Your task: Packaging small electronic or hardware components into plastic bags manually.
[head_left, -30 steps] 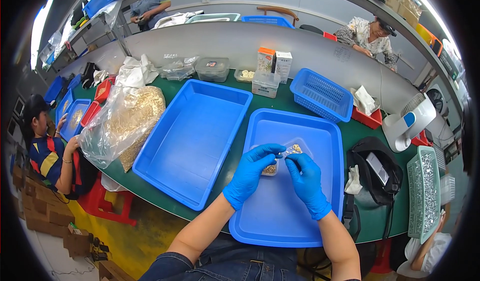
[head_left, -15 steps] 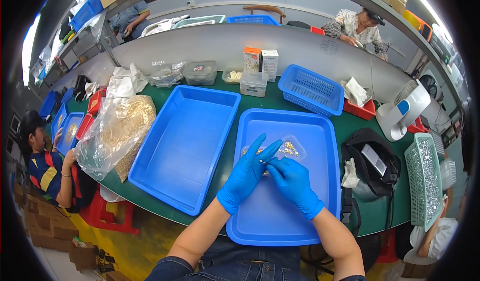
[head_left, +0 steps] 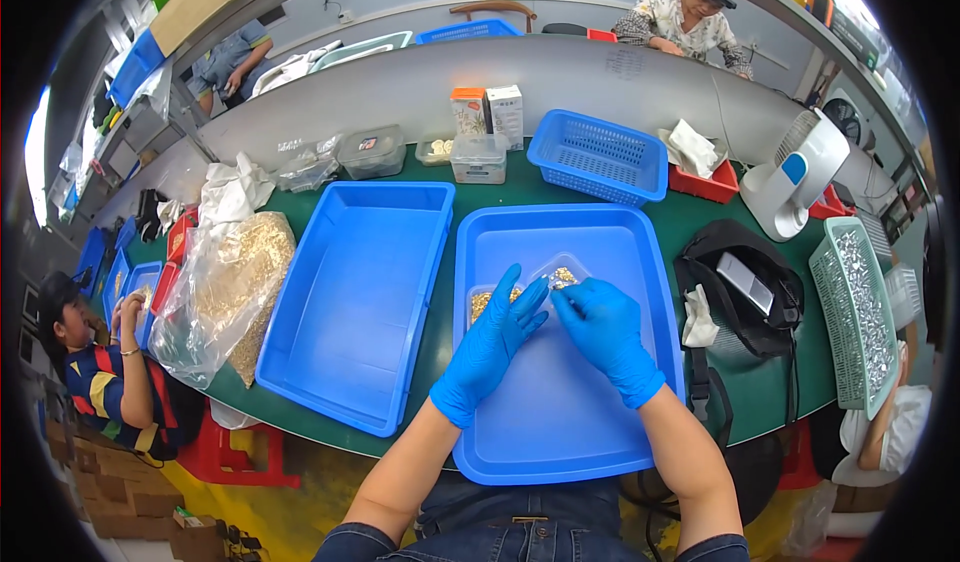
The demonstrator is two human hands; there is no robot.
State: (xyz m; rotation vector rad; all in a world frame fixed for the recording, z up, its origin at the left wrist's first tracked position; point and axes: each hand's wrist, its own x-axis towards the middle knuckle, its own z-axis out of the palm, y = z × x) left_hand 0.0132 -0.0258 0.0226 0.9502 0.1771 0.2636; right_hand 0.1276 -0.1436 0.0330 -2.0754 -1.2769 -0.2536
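Note:
My left hand (head_left: 492,347), in a blue glove, is held over the blue tray (head_left: 560,432) in front of me with its fingers stretched out. My right hand (head_left: 607,337), gloved alike, has its fingers bent together close to the left fingertips. Whatever lies between the right fingertips is too small to make out. Just beyond the hands are small gold-coloured metal pieces (head_left: 564,276) in a clear plastic dish (head_left: 572,259). More gold pieces (head_left: 481,303) lie left of them, partly covered by my left hand.
Left of my tray stands a second blue tray (head_left: 350,302), beside a clear bag of gold-coloured pieces (head_left: 255,272). A blue basket (head_left: 600,162) is behind. To the right are a black bag (head_left: 700,262), a white fan (head_left: 795,182) and a green basket of silver parts (head_left: 850,312). Other people sit around.
My hands have drawn slightly apart. The right fingers, earlier pinching a small metal piece against the left hand, are now off the left palm. The view has shifted a little.

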